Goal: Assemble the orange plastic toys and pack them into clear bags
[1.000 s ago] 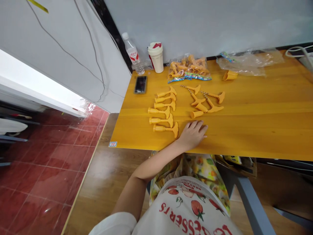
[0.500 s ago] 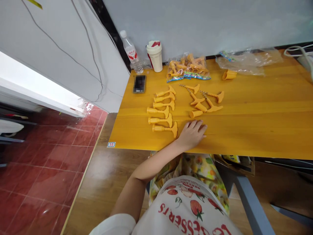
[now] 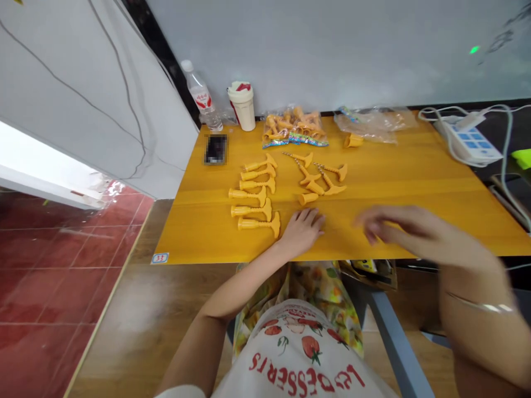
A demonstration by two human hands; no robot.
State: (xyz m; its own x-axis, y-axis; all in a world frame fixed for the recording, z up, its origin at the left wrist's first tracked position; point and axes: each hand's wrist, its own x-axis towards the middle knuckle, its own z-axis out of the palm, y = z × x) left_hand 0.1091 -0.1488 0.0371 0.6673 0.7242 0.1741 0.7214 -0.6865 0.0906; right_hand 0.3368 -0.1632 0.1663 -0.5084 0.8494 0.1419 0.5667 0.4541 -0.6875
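My left hand (image 3: 302, 231) lies palm down near the table's front edge, fingers loosely spread, holding nothing. Just to its left lies the nearest of several capped yellow plastic corkscrews (image 3: 259, 223), set in a column with their T-shaped handles to the right. Beyond the hand are a loose yellow cap (image 3: 308, 198) and several uncapped corkscrews (image 3: 333, 188) with bare metal spirals. Over the right part of the table hangs my right hand (image 3: 402, 224), smeared by motion, its grip unclear. A bracelet circles that wrist.
At the back of the wooden table (image 3: 398, 182) are a water bottle (image 3: 203, 99), a lidded cup (image 3: 243, 108), a phone (image 3: 215, 149), bagged corkscrews (image 3: 295, 127), another yellow cap (image 3: 353, 140) and an opened clear bag (image 3: 381, 122). A power strip (image 3: 473, 141) with cables lies right.
My right hand has come into view from the right. The view has shifted rightward, so things on the table appear further left. My left hand rests in about the same place.
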